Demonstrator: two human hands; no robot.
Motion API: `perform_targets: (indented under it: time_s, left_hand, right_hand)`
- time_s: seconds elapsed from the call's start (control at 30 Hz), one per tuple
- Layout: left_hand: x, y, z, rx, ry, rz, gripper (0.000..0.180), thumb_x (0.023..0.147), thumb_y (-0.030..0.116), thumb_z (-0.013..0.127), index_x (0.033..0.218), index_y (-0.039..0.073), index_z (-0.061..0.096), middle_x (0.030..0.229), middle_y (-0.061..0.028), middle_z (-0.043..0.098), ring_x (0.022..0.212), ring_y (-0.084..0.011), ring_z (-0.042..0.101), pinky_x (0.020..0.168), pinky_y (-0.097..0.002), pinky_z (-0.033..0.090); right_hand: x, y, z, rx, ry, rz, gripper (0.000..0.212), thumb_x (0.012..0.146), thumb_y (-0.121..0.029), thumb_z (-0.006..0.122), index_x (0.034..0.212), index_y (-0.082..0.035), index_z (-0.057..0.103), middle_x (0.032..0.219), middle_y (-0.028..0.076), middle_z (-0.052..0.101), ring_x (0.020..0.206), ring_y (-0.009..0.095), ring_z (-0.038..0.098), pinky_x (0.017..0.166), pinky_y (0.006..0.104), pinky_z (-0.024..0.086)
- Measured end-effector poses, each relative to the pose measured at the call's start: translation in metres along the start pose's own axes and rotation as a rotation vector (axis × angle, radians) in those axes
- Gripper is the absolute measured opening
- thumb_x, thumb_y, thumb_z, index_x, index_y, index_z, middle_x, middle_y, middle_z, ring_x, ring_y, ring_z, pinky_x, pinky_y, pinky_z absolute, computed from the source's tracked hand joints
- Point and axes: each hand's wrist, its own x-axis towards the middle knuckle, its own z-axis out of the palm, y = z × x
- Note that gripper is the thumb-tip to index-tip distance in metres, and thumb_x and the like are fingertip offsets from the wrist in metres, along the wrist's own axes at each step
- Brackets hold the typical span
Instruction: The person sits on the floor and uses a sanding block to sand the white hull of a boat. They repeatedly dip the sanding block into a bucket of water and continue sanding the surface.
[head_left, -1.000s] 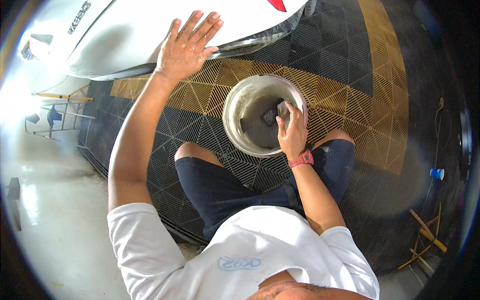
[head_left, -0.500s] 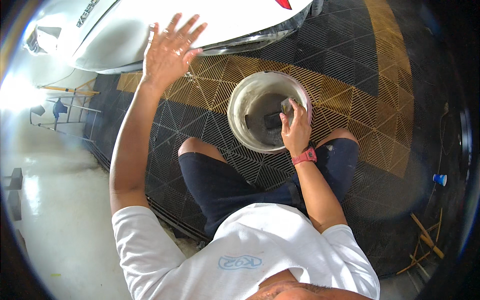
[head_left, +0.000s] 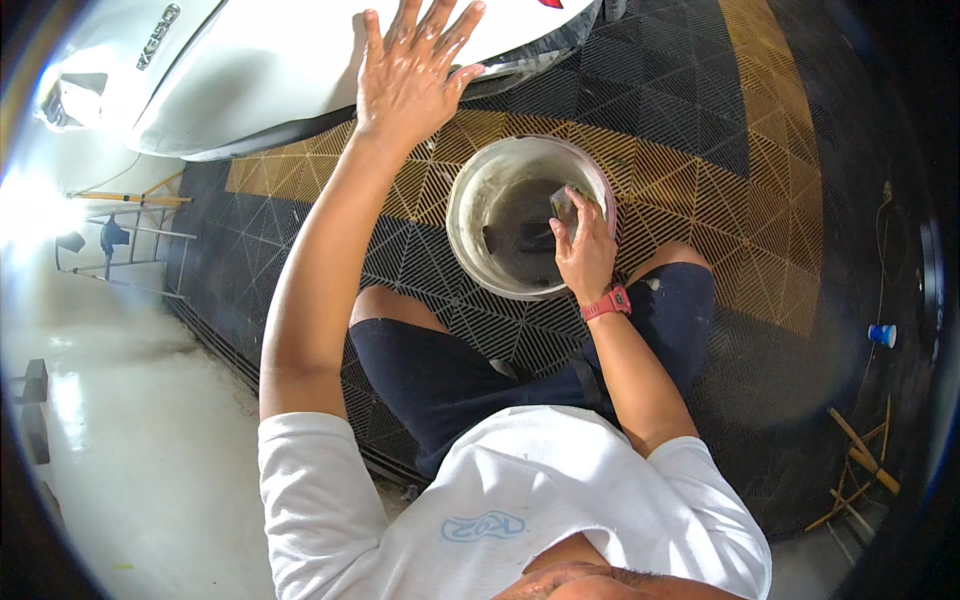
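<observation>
My left hand (head_left: pixel 412 80) is wet, with its fingers spread wide over the white car's rear bumper (head_left: pixel 290 75); whether the palm touches the panel cannot be made out. Above the bucket's opening, my right hand (head_left: pixel 588 250) grips a small greyish block (head_left: pixel 562 204) between thumb and fingers. A pale, dirt-streaked bucket (head_left: pixel 470 240) stands between my knees and the car. Murky grey water lies inside it, along with a dark block-like piece (head_left: pixel 535 238) partly covered by my right hand.
Black and tan ribbed mat tiles (head_left: pixel 680 190) cover the floor. To the left stand a metal frame (head_left: pixel 150 240) and a bright lamp (head_left: pixel 35 215) by a pale wall. Toward the right lie a blue cup (head_left: pixel 882 335) and a wooden stick frame (head_left: pixel 865 460).
Across the bumper, my left hand has slid to the right and farther away, fingers still spread. My right hand stays at the bucket with the small block.
</observation>
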Motion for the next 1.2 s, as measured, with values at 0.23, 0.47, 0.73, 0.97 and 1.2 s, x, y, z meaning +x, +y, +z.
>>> perform_targets:
  time_s: [0.23, 0.47, 0.73, 0.97, 1.2]
  left_hand:
    - [0.011, 0.037, 0.005, 0.116, -0.158, -0.069, 0.077, 0.108, 0.064, 0.052, 0.175, 0.043, 0.021, 0.187, -0.0076, 0.003, 0.171, -0.0404, -0.002, 0.126, -0.0824, 0.006]
    - [0.002, 0.04, 0.023, 0.131, -0.171, -0.078, 0.073, 0.108, 0.07, 0.047, 0.174, 0.054, 0.02, 0.187, -0.0089, -0.005, 0.17, -0.0427, -0.015, 0.12, -0.0876, 0.004]
    - [-0.005, 0.027, 0.002, -0.031, 0.041, -0.137, 0.074, 0.107, 0.071, 0.049, 0.174, 0.049, 0.025, 0.185, -0.0187, 0.007, 0.167, -0.054, -0.007, 0.116, -0.0921, 0.0]
    - [-0.093, 0.162, -0.031, -1.242, -0.391, -0.484, 0.056, 0.112, 0.039, 0.064, 0.162, 0.017, 0.052, 0.163, -0.0222, 0.048, 0.151, -0.0391, 0.045, 0.122, -0.0556, 0.039]
    - [-0.15, 0.207, 0.005, -1.58, -0.522, -0.915, 0.049, 0.115, 0.045, 0.059, 0.137, 0.001, 0.058, 0.116, -0.0154, 0.067, 0.106, -0.0274, 0.066, 0.095, -0.0406, 0.054]
  right_hand:
    - [-0.001, 0.001, 0.002, 0.001, 0.017, 0.007, 0.054, 0.101, -0.024, 0.075, 0.151, -0.013, 0.057, 0.135, 0.017, 0.067, 0.118, 0.038, 0.07, 0.094, 0.0472, 0.061]
    - [0.0, -0.004, -0.002, 0.028, -0.032, 0.065, 0.055, 0.1, -0.023, 0.077, 0.151, -0.013, 0.057, 0.135, 0.016, 0.068, 0.121, 0.038, 0.069, 0.094, 0.0471, 0.061]
    - [-0.001, -0.003, 0.002, 0.096, 0.047, 0.027, 0.056, 0.1, -0.024, 0.078, 0.149, -0.009, 0.056, 0.134, 0.017, 0.067, 0.119, 0.038, 0.07, 0.092, 0.047, 0.062]
    - [0.014, -0.007, -0.016, 0.832, 0.144, 0.404, 0.045, 0.103, -0.026, 0.08, 0.133, 0.002, 0.062, 0.122, 0.018, 0.071, 0.112, 0.029, 0.073, 0.096, 0.0406, 0.059]
    - [0.007, -0.02, -0.02, 0.445, -0.007, 0.18, 0.034, 0.108, -0.022, 0.067, 0.132, 0.003, 0.068, 0.13, 0.022, 0.071, 0.121, 0.04, 0.069, 0.105, 0.0464, 0.054]
